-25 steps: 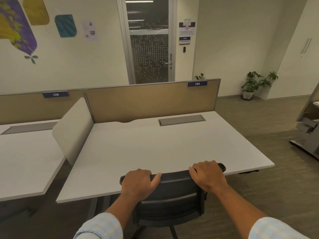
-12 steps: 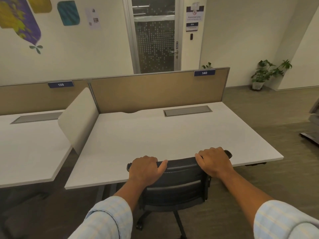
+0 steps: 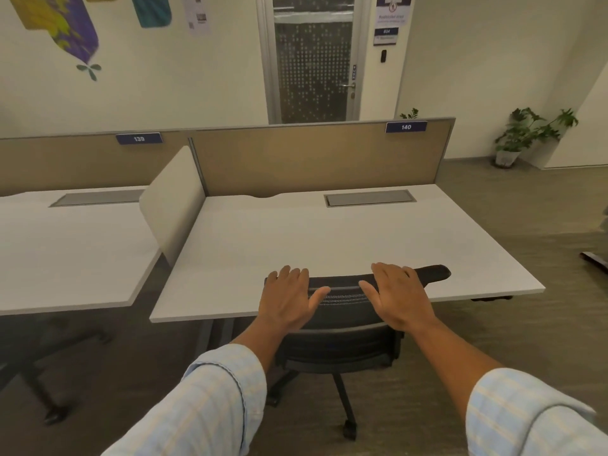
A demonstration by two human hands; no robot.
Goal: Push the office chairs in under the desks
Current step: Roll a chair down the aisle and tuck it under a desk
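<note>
A black office chair (image 3: 342, 327) is observed at the near edge of the white desk surface (image 3: 329, 238), its backrest top lying level with or just over that edge and its seat hidden below. The wheeled base and one castor are seen on the carpeted floor (image 3: 513, 337), on the near side of the desk edge.

The left hand (image 3: 285, 299) is laid on the left part of the backrest top, palm down. Its fingers (image 3: 289, 273) are spread wide and extended forward, not curled round the rail; the thumb is pointed toward the middle of the backrest. The right hand (image 3: 398, 292) is placed likewise on the right part of the backrest top, fingers wide and flat, thumb turned inward. Whether the palms press on the backrest or merely rest above it cannot be told. Nothing is held in either hand. Both forearms are bare, with light checked sleeves (image 3: 210, 399) rolled up.

The surface is backed by a tan partition (image 3: 316, 159) bearing a label "140" (image 3: 406, 127). A second desk (image 3: 65, 245) is noted to the left, behind a white side divider (image 3: 172, 199), with a label "139" (image 3: 139, 138). A frosted glass door (image 3: 312, 57) and a potted plant (image 3: 523, 136) are recorded beyond.
</note>
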